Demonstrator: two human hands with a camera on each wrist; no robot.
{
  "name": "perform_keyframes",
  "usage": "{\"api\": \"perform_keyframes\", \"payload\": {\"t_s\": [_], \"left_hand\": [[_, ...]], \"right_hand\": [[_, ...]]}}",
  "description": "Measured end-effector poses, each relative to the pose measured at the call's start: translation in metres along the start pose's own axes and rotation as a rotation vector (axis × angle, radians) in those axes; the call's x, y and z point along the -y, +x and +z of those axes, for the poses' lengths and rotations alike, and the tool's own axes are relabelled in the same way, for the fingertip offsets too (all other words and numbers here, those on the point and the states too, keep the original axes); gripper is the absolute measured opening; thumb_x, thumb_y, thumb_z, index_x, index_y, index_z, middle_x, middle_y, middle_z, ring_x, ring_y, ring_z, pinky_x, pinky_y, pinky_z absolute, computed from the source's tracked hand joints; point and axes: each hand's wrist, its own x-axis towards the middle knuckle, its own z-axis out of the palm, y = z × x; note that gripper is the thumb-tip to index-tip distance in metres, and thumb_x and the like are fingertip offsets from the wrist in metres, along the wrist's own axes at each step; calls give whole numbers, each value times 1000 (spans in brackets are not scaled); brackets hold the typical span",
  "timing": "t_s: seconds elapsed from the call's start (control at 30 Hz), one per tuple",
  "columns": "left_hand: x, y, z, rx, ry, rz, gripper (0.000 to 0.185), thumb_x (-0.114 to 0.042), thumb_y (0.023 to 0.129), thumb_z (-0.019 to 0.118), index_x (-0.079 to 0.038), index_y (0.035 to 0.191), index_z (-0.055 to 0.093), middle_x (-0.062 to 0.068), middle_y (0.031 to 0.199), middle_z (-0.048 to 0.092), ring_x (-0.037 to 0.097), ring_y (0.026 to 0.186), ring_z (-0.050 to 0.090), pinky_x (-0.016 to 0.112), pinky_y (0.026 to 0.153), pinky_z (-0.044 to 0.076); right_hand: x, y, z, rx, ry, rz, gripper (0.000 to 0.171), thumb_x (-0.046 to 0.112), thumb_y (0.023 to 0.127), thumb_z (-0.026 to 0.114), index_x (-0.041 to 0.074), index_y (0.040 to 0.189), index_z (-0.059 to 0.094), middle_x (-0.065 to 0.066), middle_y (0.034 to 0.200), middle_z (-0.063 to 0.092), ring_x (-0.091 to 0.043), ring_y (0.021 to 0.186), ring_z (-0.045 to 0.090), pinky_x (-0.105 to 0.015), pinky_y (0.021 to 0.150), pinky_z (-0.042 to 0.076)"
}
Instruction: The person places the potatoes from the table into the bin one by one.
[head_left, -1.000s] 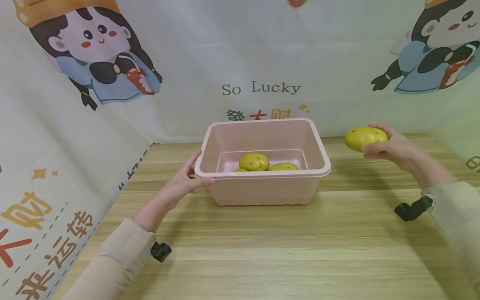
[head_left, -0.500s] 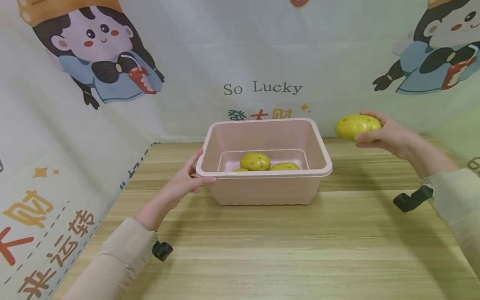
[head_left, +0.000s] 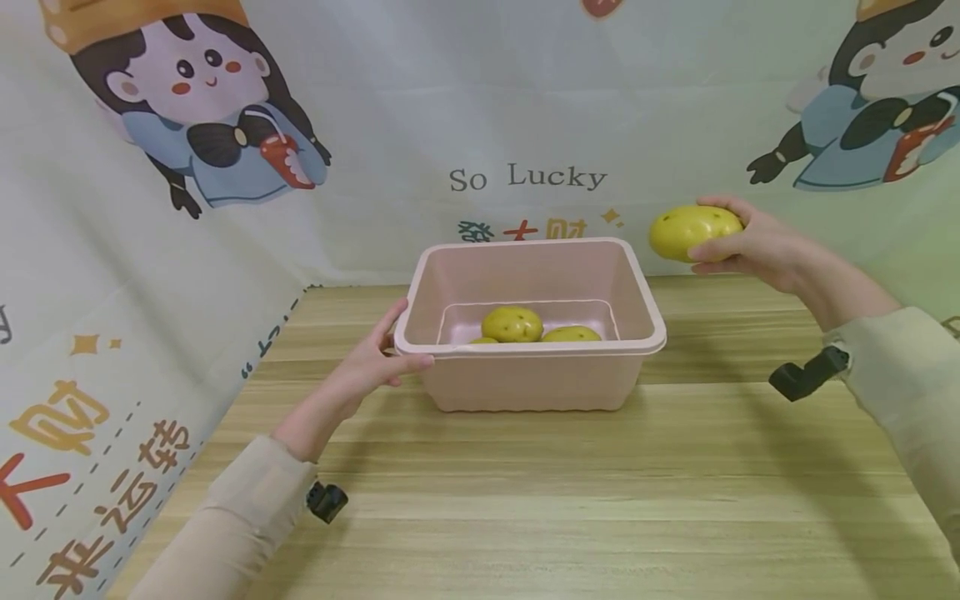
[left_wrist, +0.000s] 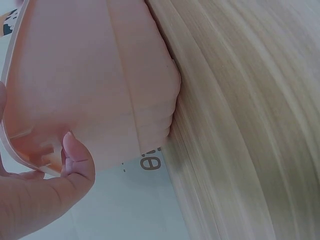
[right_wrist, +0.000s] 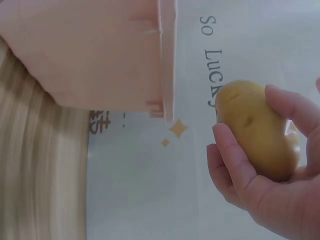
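A person's right hand (head_left: pixel 750 246) holds a yellow potato (head_left: pixel 693 232) in the air, above and to the right of a pink plastic tub's (head_left: pixel 529 379) far right corner. The fingers (right_wrist: pixel 235 162) curl around the potato from behind and below, thumb on the near side, so most of the potato's left end sticks out past the fingertips. The potato is a smooth oval with small dark eye spots, and its long axis runs roughly level, left to right, pointing toward the tub.

The left hand (head_left: pixel 367 365) grips the tub's near left corner, thumb (left_wrist: pixel 77 160) pressed along the front rim and the other fingers over the left edge. The tub is rectangular with rounded corners, a flared rim and matte walls. It stands on a pale wood-grain table (head_left: pixel 570 500). Inside lie more yellow potatoes (head_left: pixel 512 323), resting on the floor of the tub. A printed cartoon backdrop (head_left: pixel 525 177) reading "So Lucky" hangs behind.
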Motion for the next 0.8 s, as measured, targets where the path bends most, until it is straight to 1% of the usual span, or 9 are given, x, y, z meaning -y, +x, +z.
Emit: {"api": "perform_keyframes", "payload": {"t_s": [0.23, 0.53, 0.8], "left_hand": [[0, 0, 0, -2, -2, 2, 93, -25, 81, 69, -32, 148, 4, 17, 127, 40, 22, 99, 46, 29, 71, 41], [-1, -1, 1, -6, -6, 4, 93, -24, 81, 69, -31, 148, 4, 18, 129, 39, 21, 98, 45, 29, 70, 41], [0, -1, 1, -8, -6, 6, 93, -24, 81, 69, -31, 148, 5, 17, 127, 40, 20, 96, 44, 28, 69, 40]], "right_hand": [[11, 6, 9, 13, -16, -5, 86, 3, 85, 59, 13, 147, 2, -2, 123, 28, -10, 96, 51, -28, 83, 50], [23, 11, 24, 28, -24, -5, 86, 4, 85, 61, 16, 148, 3, -5, 128, 25, -15, 102, 47, -28, 83, 49], [30, 18, 34, 51, -17, -12, 84, 4, 84, 61, 16, 147, 6, -5, 128, 27, -17, 103, 47, -28, 84, 49]]}}
